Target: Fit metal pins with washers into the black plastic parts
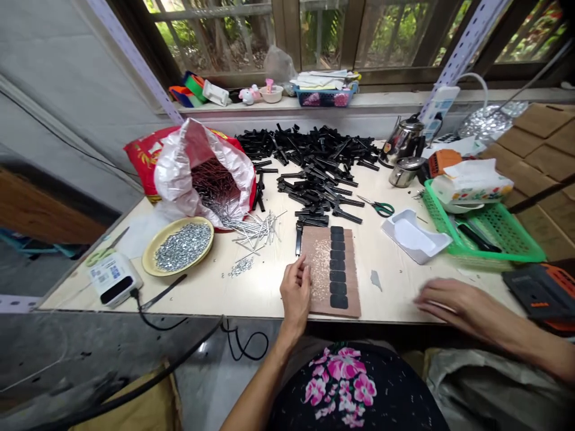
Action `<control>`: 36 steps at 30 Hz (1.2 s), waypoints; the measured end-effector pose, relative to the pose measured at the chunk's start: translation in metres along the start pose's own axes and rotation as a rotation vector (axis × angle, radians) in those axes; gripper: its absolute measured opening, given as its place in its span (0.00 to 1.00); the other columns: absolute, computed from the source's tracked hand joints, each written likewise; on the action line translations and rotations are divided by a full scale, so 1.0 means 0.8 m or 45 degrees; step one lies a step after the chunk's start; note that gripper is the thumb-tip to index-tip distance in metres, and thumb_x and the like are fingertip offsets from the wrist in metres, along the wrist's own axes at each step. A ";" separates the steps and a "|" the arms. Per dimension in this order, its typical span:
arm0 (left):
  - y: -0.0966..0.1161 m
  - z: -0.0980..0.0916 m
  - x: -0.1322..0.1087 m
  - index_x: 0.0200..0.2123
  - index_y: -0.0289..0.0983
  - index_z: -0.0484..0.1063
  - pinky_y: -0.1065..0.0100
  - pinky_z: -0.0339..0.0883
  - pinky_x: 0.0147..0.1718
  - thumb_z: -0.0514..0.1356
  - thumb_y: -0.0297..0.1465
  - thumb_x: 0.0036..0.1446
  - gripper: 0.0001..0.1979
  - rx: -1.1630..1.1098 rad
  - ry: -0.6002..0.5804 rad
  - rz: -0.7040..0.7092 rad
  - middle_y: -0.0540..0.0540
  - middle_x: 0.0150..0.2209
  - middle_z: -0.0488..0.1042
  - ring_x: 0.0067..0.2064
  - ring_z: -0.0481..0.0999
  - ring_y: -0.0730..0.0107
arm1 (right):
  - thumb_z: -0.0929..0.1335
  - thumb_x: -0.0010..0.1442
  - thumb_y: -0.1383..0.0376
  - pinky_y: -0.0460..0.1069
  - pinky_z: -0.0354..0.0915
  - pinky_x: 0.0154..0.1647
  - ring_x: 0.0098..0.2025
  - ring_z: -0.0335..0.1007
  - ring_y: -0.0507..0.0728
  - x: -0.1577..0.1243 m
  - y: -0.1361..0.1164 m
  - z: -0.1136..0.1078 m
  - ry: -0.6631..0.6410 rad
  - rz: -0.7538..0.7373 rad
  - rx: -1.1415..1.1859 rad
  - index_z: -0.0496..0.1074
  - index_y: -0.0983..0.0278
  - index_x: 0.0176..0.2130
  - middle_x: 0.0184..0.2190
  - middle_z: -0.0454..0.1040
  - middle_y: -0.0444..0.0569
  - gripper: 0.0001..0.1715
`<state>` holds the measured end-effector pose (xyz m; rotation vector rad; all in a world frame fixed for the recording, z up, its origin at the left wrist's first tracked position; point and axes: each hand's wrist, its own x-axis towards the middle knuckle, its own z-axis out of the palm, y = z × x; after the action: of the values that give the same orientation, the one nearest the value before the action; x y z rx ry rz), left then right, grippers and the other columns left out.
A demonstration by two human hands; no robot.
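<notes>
My left hand [295, 292] rests at the left edge of a brown board [330, 272], fingers curled together at its edge; whether they pinch anything is hidden. The board carries a column of several black pads and a patch of small shiny bits. My right hand [444, 302] lies low over the table near its front edge, right of the board, fingers stretched forward and blurred by motion, nothing in them. A large heap of black plastic parts [314, 161] lies behind the board.
A yellow plate of small metal pieces [179, 245], an open bag of metal pins [211, 179] with loose pins spilled, a white tray [415, 236], scissors [380, 206], a green basket [485, 230], a kettle [402, 140] and a white device with cable [112, 278] stand around.
</notes>
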<state>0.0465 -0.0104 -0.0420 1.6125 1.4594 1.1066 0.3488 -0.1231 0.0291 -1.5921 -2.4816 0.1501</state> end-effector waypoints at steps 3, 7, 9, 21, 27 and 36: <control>-0.005 -0.029 0.004 0.50 0.39 0.70 0.70 0.68 0.32 0.54 0.38 0.60 0.17 -0.057 0.150 -0.090 0.45 0.39 0.72 0.30 0.72 0.73 | 0.56 0.67 0.56 0.51 0.52 0.33 0.33 0.60 0.54 0.121 -0.029 0.016 -0.022 -0.249 -0.015 0.69 0.61 0.27 0.27 0.65 0.51 0.23; -0.025 -0.090 0.014 0.47 0.39 0.72 0.68 0.68 0.36 0.54 0.38 0.59 0.16 0.121 0.377 -0.111 0.44 0.42 0.74 0.35 0.74 0.69 | 0.61 0.65 0.64 0.50 0.53 0.34 0.33 0.58 0.54 0.264 -0.069 0.061 -0.081 -0.664 -0.064 0.67 0.62 0.27 0.30 0.67 0.49 0.15; -0.040 -0.123 0.017 0.46 0.38 0.72 0.66 0.68 0.38 0.53 0.38 0.60 0.16 0.254 0.460 -0.124 0.43 0.43 0.74 0.38 0.74 0.67 | 0.64 0.61 0.68 0.51 0.53 0.35 0.33 0.57 0.55 0.313 -0.081 0.079 -0.125 -0.886 -0.132 0.66 0.62 0.27 0.30 0.68 0.47 0.11; -0.103 -0.199 0.046 0.49 0.36 0.71 0.66 0.62 0.32 0.46 0.31 0.63 0.18 1.188 0.446 -0.071 0.39 0.36 0.73 0.36 0.72 0.62 | 0.64 0.53 0.80 0.54 0.57 0.50 0.43 0.61 0.56 0.357 -0.079 0.133 -0.024 -1.082 -0.042 0.67 0.60 0.31 0.33 0.69 0.46 0.15; -0.122 -0.201 0.084 0.45 0.37 0.73 0.69 0.53 0.25 0.46 0.30 0.63 0.17 1.351 0.334 -0.196 0.39 0.35 0.74 0.28 0.71 0.66 | 0.61 0.53 0.82 0.56 0.58 0.49 0.40 0.63 0.57 0.358 -0.102 0.146 -0.022 -0.964 -0.120 0.68 0.62 0.35 0.34 0.69 0.48 0.17; -0.081 -0.198 0.075 0.34 0.35 0.75 0.69 0.60 0.29 0.56 0.34 0.57 0.11 0.598 0.389 -0.183 0.41 0.34 0.75 0.33 0.72 0.65 | 0.59 0.64 0.71 0.49 0.64 0.40 0.38 0.67 0.55 0.351 -0.143 0.081 0.337 -0.485 0.594 0.66 0.64 0.49 0.38 0.70 0.51 0.15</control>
<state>-0.1239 0.0491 -0.0284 1.6560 2.1273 1.0079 0.1196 0.0848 0.0159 -0.8799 -2.2711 0.3976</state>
